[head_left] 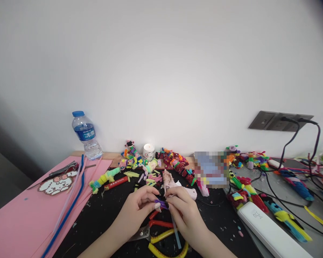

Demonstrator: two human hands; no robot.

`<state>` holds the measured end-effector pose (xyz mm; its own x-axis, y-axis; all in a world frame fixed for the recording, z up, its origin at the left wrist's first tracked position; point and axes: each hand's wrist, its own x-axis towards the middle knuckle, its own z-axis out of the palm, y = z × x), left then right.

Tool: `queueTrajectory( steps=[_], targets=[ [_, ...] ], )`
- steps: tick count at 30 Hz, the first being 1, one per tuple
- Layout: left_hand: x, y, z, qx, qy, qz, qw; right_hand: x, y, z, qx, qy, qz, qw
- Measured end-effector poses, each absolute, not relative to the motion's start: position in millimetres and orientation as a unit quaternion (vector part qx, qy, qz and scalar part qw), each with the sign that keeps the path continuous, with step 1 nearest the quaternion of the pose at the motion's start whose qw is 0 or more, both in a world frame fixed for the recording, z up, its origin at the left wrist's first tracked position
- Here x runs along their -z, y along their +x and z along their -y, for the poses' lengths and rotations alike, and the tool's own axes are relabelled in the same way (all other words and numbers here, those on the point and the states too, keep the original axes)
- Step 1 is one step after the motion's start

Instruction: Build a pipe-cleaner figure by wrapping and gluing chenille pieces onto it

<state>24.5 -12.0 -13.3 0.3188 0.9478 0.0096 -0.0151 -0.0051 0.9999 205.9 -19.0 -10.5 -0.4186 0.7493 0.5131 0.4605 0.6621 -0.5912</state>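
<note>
Our left hand [136, 209] pinches one end of a slim purple strip, fuzzy by the look of it [161, 204], between thumb and fingertips, and our right hand [183, 208] grips the other end the same way. We have the strip raised in front of us, near the middle of the black mat [218, 225]. We judge it very light and soft, easily bent and not slippery; a fingertip pinch near each end suits it, since a fuller grip would hide and crush it.

Leftmost, on the pink sheet [10, 222], we see a long blue fuzzy stem [72, 208] and, behind it, a clear plastic water bottle with a blue cap [83, 132], tilted by the wall. Next come a yellow-green fuzzy coil [106, 179] and a flat red bar [116, 182], well clear of our fingers. Directly below our hands lies a metal tool with red and yellow grips [163, 235], which could catch our wrists if we lower them. Under our right hand a translucent thin stick [176, 233] slants down across those grips. Just beyond our fingertips sits a pale pink glue gun with a browned nozzle [168, 179]; it may be hot, so we give it room. Farther right, a white power bank [271, 229] and black cables [270, 188] crowd that side.
</note>
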Motion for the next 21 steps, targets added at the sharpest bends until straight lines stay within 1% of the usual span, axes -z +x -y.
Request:
queueTrajectory(
  steps=[9,13,16,21],
  targets=[
    [11.6,28.2,15.6,-0.338,0.599,-0.362,0.629,11.8,207.2,19.5,-0.234,-0.375,0.79,0.425],
    [12.3,26.9,14.5,-0.353,0.59,-0.36,0.63,9.6,207.4,19.1,-0.242,-0.376,0.788,0.422],
    [11.3,23.6,12.1,-0.365,0.606,-0.38,0.596,8.5,209.1,18.1,-0.235,-0.389,0.781,0.428],
    [5.6,20.7,13.0,-0.333,0.692,-0.409,0.493,9.0,210.5,16.9,-0.218,-0.393,0.784,0.428]
  ],
)
